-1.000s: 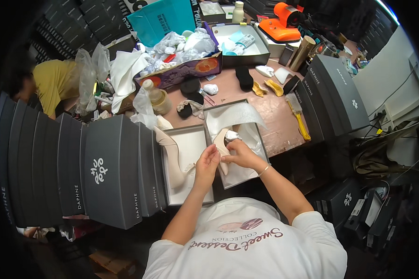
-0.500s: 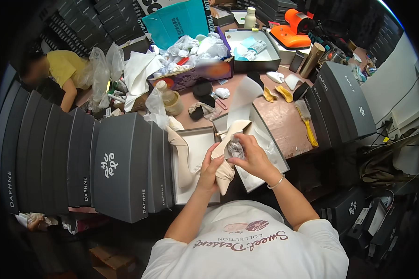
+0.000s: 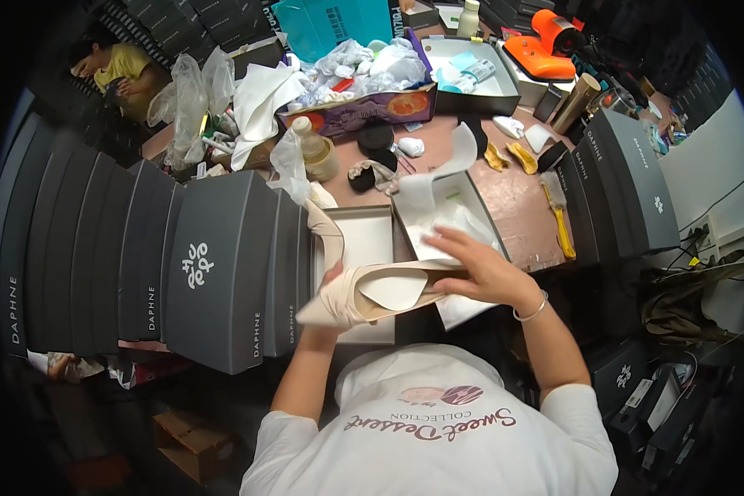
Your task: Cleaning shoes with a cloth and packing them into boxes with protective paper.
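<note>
A cream pointed shoe (image 3: 341,301) with a pleated front lies sideways across my body, its toe to the left and its opening up. From underneath, my left hand (image 3: 333,274) grips it near the toe; most of that hand is hidden by the shoe. At the heel end is my right hand (image 3: 489,273), fingers stretched apart and thumb by the opening. A pale insole (image 3: 393,288) shows inside. The matching cream shoe (image 3: 329,233) leans at the left side of an open box tray (image 3: 379,234). Beside it, another open box part (image 3: 481,207) holds white tissue (image 3: 438,188).
Grey shoe boxes (image 3: 215,264) stand in a row at left, more boxes (image 3: 616,182) at right. A yellow-handled brush (image 3: 560,223), a glue bottle (image 3: 316,153) and a purple carton (image 3: 364,112) of crumpled paper sit on the table. A person in yellow (image 3: 124,66) is at far left.
The shoe has turned from upright to sideways, toe leftward. Crumpled paper at my right hand is out of sight, and that hand has spread its fingers. The person in yellow has straightened up.
</note>
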`<state>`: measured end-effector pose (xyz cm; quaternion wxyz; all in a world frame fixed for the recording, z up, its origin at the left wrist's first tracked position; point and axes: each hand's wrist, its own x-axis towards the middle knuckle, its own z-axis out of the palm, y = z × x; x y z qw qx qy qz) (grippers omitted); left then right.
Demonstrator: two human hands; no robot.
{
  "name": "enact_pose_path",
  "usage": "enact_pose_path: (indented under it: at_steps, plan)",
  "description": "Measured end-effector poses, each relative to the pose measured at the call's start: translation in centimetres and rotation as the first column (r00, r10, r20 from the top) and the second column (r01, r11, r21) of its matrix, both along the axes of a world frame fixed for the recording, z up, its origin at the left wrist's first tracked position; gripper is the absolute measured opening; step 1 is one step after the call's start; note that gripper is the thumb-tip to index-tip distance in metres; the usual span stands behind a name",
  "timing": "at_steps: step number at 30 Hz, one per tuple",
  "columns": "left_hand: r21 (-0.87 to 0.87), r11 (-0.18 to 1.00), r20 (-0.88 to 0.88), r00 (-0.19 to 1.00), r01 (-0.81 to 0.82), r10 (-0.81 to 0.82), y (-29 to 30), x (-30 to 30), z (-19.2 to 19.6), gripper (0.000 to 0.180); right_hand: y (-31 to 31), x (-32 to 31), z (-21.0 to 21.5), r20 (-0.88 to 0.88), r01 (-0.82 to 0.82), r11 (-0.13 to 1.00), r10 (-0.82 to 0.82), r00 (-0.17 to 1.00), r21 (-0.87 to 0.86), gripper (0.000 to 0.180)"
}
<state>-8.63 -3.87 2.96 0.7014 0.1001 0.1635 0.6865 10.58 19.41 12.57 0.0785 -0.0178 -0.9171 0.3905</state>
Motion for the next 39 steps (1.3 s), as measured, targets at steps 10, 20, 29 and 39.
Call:
enact_pose_path:
  at_steps: [10, 20, 29, 39]
  plan:
    - [-0.390, 0.787, -0.142, 0.875, -0.479, 0.463, 0.8, 8.3, 1.5, 0.079, -10.3, 1.3, -2.1, 0.289, 0.143, 0.987, -0.157, 0.944, 0.070, 0.052]
    - [-0.486, 0.782, -0.107, 0.914, -0.391, 0.390, 1.3, 10.6, 1.0, 0.063, -9.7, 1.6, -2.2, 0.240, -0.064, 0.995, 0.044, 0.970, 0.077, 0.046]
    - [-0.497, 0.835, -0.042, 0.968, -0.236, 0.248, 1.1, 11.4, 0.4, 0.075, -7.2, -2.7, -6.9, -0.012, 0.217, 0.976, -0.218, 0.976, -0.013, 0.030]
    - [-0.429, 0.822, -0.194, 0.927, -0.375, 0.322, 0.4, 10.2, -0.4, 0.042, 1.5, 1.9, -12.8, 0.281, 0.228, 0.890, -0.353, 0.892, 0.395, 0.050]
